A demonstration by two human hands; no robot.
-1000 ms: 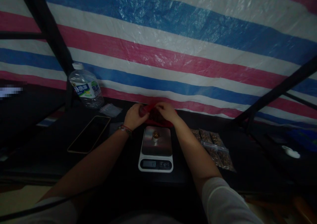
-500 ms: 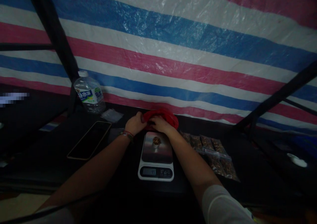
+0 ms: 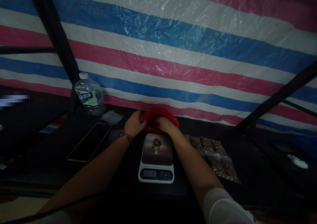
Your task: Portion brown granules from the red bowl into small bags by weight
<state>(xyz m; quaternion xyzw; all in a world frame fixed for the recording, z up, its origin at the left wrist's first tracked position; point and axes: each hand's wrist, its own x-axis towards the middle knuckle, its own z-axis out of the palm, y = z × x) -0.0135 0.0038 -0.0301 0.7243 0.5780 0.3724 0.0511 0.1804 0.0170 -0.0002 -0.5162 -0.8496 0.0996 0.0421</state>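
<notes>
A red bag [image 3: 155, 126] lies behind the scale, its mouth facing me. My left hand [image 3: 134, 123] is closed on the bag's left edge. My right hand [image 3: 165, 124] reaches into the bag's mouth; its fingertips are in shadow, and what they hold, if anything, is hidden. In front of the bag stands a white kitchen scale [image 3: 156, 176] with a metal plate and a lit display. A small cup [image 3: 157, 144] filled with brown pieces sits on that plate.
Several clear bags of brown pieces [image 3: 218, 158] lie right of the scale. To the left are a phone [image 3: 90, 142], a plastic packet [image 3: 112, 117] and a large clear bottle [image 3: 90, 95]. Striped sheeting [image 3: 173, 68] hangs behind the black table, between dark frame bars.
My right hand has shifted slightly right within the red bag's mouth, and more of the opening shows. My left hand stays at the bag's left edge.
</notes>
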